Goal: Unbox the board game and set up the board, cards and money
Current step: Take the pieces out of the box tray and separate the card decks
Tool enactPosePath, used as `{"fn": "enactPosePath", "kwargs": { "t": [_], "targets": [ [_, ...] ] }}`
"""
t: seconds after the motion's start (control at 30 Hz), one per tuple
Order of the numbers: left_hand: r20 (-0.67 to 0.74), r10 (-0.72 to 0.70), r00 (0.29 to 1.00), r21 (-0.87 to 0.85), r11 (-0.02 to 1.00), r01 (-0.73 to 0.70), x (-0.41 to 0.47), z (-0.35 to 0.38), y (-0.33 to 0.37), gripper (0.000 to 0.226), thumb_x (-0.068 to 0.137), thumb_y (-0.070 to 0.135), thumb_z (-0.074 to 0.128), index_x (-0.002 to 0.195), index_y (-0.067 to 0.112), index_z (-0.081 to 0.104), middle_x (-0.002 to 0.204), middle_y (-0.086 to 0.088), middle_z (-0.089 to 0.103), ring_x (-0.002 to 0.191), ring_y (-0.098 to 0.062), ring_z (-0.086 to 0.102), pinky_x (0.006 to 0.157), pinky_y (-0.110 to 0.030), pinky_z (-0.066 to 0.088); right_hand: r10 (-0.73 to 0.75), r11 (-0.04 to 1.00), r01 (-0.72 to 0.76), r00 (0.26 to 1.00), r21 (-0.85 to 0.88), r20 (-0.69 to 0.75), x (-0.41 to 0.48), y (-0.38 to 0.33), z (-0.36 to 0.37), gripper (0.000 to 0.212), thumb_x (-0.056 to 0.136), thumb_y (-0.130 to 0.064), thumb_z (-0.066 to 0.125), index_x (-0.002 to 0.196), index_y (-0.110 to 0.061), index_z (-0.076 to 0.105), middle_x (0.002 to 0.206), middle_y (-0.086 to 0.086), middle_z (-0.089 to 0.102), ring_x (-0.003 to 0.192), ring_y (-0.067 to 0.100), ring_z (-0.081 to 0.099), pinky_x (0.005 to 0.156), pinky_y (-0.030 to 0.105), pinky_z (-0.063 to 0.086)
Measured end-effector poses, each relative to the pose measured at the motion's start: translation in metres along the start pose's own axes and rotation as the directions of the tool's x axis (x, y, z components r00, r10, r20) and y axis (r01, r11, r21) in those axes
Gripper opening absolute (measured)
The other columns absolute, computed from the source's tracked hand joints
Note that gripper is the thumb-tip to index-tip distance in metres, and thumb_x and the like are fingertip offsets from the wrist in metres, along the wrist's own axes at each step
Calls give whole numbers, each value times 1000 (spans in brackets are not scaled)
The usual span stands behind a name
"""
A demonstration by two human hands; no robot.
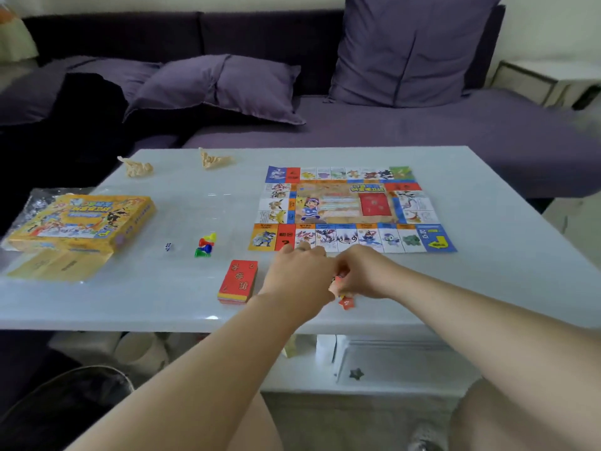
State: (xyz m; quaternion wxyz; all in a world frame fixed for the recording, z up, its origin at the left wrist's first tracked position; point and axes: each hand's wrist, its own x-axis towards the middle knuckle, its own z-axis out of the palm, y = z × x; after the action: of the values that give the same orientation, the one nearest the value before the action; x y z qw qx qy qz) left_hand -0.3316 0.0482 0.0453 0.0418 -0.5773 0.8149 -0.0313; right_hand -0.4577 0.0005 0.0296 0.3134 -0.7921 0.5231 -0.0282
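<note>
Just below the board (344,206), the right hand (366,271) pinches red cards (346,302), likely sorting them; the left hand (297,276) meets it. Its grip cannot be told.

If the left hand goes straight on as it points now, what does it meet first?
Probably the near edge of the game board, just beyond the left hand; depth is unclear, it may already touch.

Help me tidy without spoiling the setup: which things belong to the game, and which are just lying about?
Game: game board, red card stack, small red cards, coloured pawns, die, game box.
Lying about: crumpled paper scraps, plastic wrapper, purple cushions.
</note>
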Motion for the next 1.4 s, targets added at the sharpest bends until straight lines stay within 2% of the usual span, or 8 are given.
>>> {"fn": "enactPosePath", "kwargs": {
  "t": [0.13, 0.37, 0.53, 0.67, 0.8, 1.03, 1.23, 1.4],
  "targets": [
    [55, -102, 993, -99, 989, 107, 2, 14, 10, 48, 87, 44, 61, 124, 18, 43, 121, -2, 49, 113, -24, 49, 91, -32, 36, -9, 999, 8, 1000, 47, 18, 4, 6, -6, 36, 79, -12, 71, 54, -26, 49, 54, -10, 47, 51, 4, 41, 48, 15, 28],
    [83, -152, 985, -205, 964, 166, 16, 18, 10, 44, 87, 40, 63, 122, 18, 48, 120, -2, 51, 107, -25, 55, 87, -31, 40, -69, 997, 69, 997, -14, 32, 13, 11, -7, 13, 80, -17, 71, 76, -22, 60, 69, -8, 55, 72, 13, 51, 57, 17, 34],
    [114, -139, 984, -181, 971, 158, 23, 16, 9, 37, 89, 35, 62, 121, 17, 53, 118, -4, 56, 107, -27, 55, 88, -32, 40, -92, 996, 92, 996, -2, 17, 16, 17, -8, 25, 77, -17, 75, 66, -25, 54, 67, -9, 54, 67, 10, 50, 57, 19, 34],
    [137, -127, 982, -177, 973, 151, 26, 19, 8, 36, 90, 34, 61, 121, 18, 53, 116, -5, 57, 106, -27, 56, 88, -33, 41, -96, 995, 97, 995, 25, -16, 17, 21, -8, 18, 75, -23, 78, 81, -23, 62, 78, -9, 56, 73, 9, 51, 58, 17, 36],
    [139, -113, 984, -179, 974, 138, 27, 21, 6, 39, 90, 34, 60, 125, 18, 53, 117, -6, 56, 108, -28, 55, 91, -34, 42, -67, 993, 71, 997, 91, -44, 15, 28, -11, 28, 73, -26, 81, 98, -20, 70, 90, -8, 59, 80, 7, 55, 67, 20, 41],
    [133, -122, 984, -251, 956, 152, 26, 23, 2, 40, 91, 33, 59, 129, 23, 53, 123, -2, 54, 110, -26, 55, 92, -36, 47, -53, 993, 62, 994, 103, -93, 6, 41, -19, 28, 81, -26, 74, 108, -20, 69, 105, -4, 66, 88, 6, 58, 72, 17, 43],
    [19, -103, 995, -367, 924, 102, 7, 6, 10, 26, 94, 23, 54, 120, 21, 58, 116, 1, 56, 102, -20, 57, 83, -33, 49, -69, 983, 106, 971, 150, -231, -24, 32, -20, 4, 85, -18, 70, 82, -20, 67, 69, -15, 61, 54, -9, 54, 52, 4, 39],
    [41, -46, 998, -435, 898, 59, -29, 8, 33, 17, 92, 19, 52, 103, 18, 65, 105, -3, 62, 96, -21, 58, 82, -37, 49, -57, 984, 63, 998, 165, -39, -70, 23, -1, 10, 85, -15, 67, 76, -18, 65, 60, -5, 64, 48, -2, 56, 49, 12, 45]
  ]
}}
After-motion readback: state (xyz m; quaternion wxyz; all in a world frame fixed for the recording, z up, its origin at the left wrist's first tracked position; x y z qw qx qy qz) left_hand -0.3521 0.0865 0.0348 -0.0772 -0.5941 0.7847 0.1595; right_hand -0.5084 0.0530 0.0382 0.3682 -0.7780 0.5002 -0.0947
